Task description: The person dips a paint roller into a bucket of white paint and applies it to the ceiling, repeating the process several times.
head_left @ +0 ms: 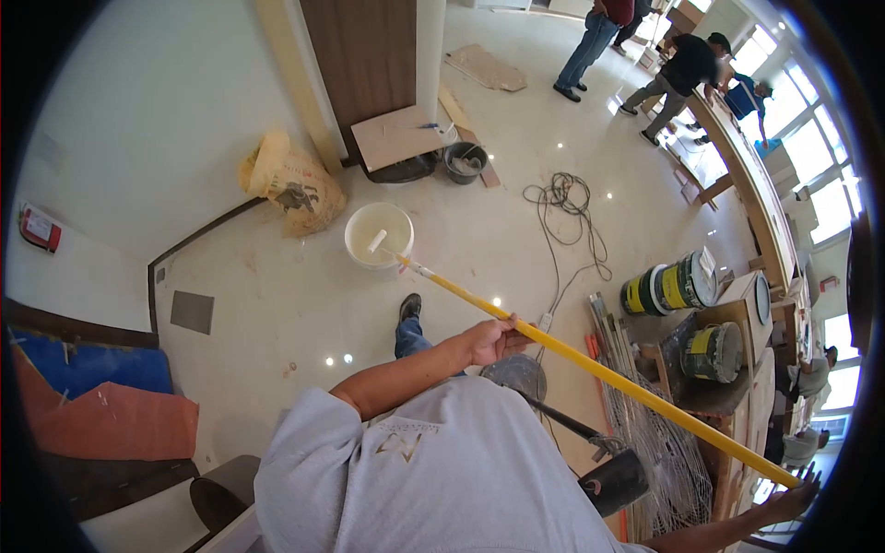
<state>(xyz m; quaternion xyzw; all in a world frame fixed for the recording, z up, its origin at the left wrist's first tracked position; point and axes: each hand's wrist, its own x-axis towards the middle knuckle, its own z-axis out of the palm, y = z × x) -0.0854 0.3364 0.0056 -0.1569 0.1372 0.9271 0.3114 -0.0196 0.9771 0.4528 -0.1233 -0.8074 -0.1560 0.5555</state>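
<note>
A long yellow pole (627,387) runs from the middle of the view down to the lower right. My left hand (495,341) is around its middle part, thumb on top. At the pole's far lower-right end is my right hand (795,500), with the pole's end against the palm and some fingers raised. The pole's other end carries a small white roller (377,241), which is inside a white bucket (380,210) on the floor. Pale liquid shows in the bucket.
A yellow sack (293,184) leans near the wall. Beside the board (396,140) stands a black bucket (466,162). A coiled cable (567,198) lies on the floor. Paint pails (678,281) and metal strips (636,387) are at right. Several people work at the upper right.
</note>
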